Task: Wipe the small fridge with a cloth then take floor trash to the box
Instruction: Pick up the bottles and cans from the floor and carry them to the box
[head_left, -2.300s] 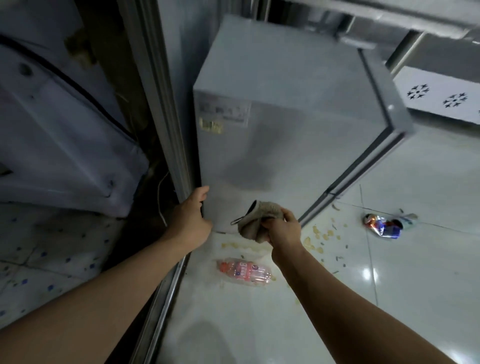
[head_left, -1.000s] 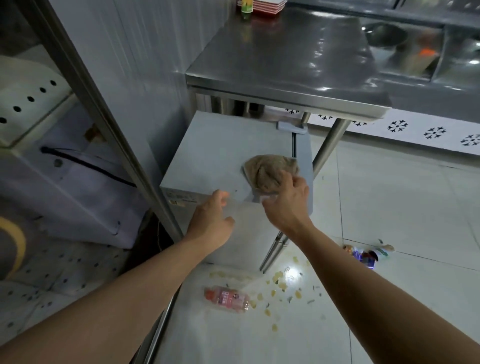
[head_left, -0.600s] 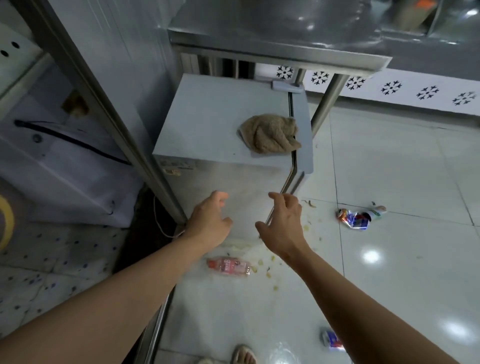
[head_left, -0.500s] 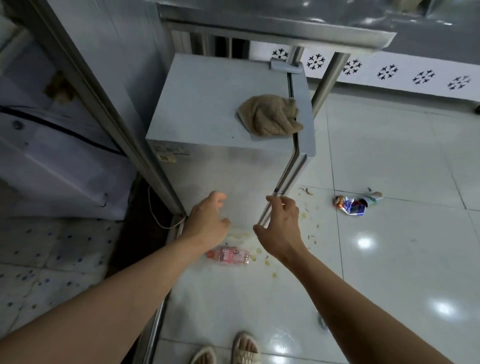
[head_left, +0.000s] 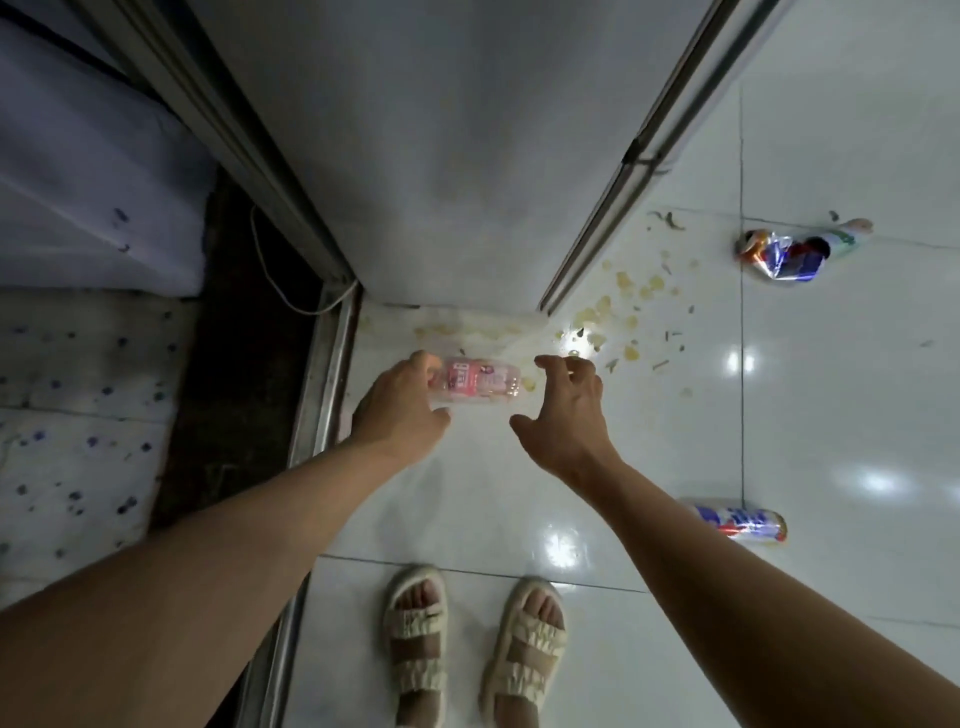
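A pink plastic bottle (head_left: 480, 382) lies on its side on the white floor tiles, just in front of the small grey fridge (head_left: 441, 156). My left hand (head_left: 397, 410) has thumb and fingers curled round the bottle's left end. My right hand (head_left: 566, 415) hovers a little right of the bottle, fingers spread, holding nothing. A crumpled shiny wrapper (head_left: 784, 254) lies on the floor at the right. A drink can (head_left: 743, 522) lies near my right forearm. Yellowish food scraps (head_left: 623, 312) are scattered by the fridge's corner. The cloth is out of view.
My feet in pale sandals (head_left: 418, 639) stand on the tiles below the hands. A metal floor rail (head_left: 322, 389) and a frame post run along the left of the fridge, with a white cable (head_left: 275, 270) beside it. A covered white appliance (head_left: 78, 156) stands at the far left.
The cloth was left on the fridge top and both hands came away empty. The view has tipped down to the floor, and both hands have dropped to the pink bottle.
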